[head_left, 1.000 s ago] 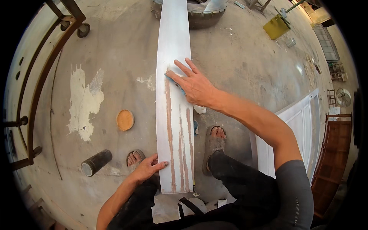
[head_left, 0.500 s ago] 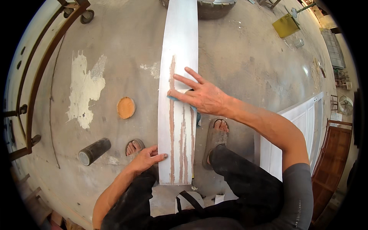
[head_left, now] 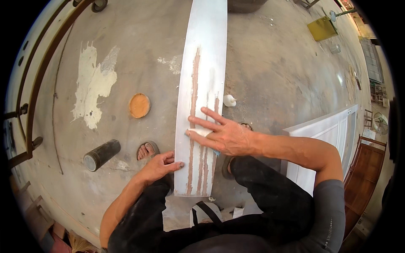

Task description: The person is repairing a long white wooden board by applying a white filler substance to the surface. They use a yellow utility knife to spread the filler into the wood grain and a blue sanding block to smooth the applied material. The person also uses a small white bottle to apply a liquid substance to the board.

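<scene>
White-painted plank [head_left: 202,97] runs from 12 to 6 o'clock between the person's feet. Right hand [head_left: 223,135] has slid down toward 6 from half a second ago, fingers splayed, flat on the bare-wood streaks, so rubbing continues; left hand [head_left: 160,165] steadies the left edge, open.

My right hand [head_left: 225,135] hides whatever it presses on the white plank [head_left: 202,84], whose far end leaves the frame.

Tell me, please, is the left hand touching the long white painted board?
Touching: the head view shows the left hand with fingertips pressed on the near left edge of the long white painted board.
</scene>
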`<action>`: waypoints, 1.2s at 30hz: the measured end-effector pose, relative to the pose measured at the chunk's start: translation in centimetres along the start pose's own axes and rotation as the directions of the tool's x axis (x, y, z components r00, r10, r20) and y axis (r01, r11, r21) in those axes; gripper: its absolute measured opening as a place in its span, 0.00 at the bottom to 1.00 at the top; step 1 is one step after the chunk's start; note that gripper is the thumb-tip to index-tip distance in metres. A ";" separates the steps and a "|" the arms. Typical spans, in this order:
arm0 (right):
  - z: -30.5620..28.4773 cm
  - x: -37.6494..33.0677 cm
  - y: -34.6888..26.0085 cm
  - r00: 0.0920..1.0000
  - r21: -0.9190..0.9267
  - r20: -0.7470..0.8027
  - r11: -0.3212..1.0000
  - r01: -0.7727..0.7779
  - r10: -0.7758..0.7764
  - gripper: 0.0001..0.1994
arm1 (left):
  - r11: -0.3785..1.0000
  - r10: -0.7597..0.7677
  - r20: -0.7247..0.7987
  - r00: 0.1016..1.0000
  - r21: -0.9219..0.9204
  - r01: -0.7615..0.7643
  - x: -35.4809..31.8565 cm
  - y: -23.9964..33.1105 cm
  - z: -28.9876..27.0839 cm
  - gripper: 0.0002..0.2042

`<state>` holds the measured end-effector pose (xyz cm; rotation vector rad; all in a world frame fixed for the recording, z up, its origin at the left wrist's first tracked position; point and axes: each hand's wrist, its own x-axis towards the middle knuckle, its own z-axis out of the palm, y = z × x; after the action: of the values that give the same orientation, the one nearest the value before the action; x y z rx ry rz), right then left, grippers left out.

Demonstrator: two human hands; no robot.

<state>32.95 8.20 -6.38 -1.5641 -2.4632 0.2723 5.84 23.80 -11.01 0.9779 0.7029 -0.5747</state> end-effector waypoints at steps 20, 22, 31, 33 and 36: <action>1.4 -0.7 -4.0 0.992 0.061 0.112 0.996 0.059 -0.066 0.28 | 0.999 0.031 0.021 0.999 -0.008 -0.031 0.2 -0.7 -1.3 0.27; -1.0 0.2 -0.1 0.981 0.015 0.177 0.997 -0.081 0.077 0.25 | 0.998 0.040 -0.002 0.999 -0.038 -0.040 -0.1 -1.9 -1.2 0.28; -0.9 0.0 0.3 0.991 -0.028 0.037 0.992 -0.125 0.126 0.32 | 0.994 0.039 0.020 0.999 -0.101 -0.037 0.4 -2.5 -1.7 0.28; -1.1 0.0 -1.7 0.987 0.054 0.151 0.997 -0.063 0.054 0.30 | 0.990 0.049 -0.002 0.999 -0.130 -0.049 -0.1 -2.3 -1.2 0.27; 2.6 -1.2 -7.7 0.963 0.176 0.128 0.962 0.211 -0.235 0.28 | 0.992 0.038 -0.003 0.999 -0.120 -0.038 0.2 -2.2 -0.8 0.28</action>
<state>26.08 3.74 -6.89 -1.2285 -2.6260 0.5512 4.21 23.48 -12.59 0.8778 0.7104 -0.4931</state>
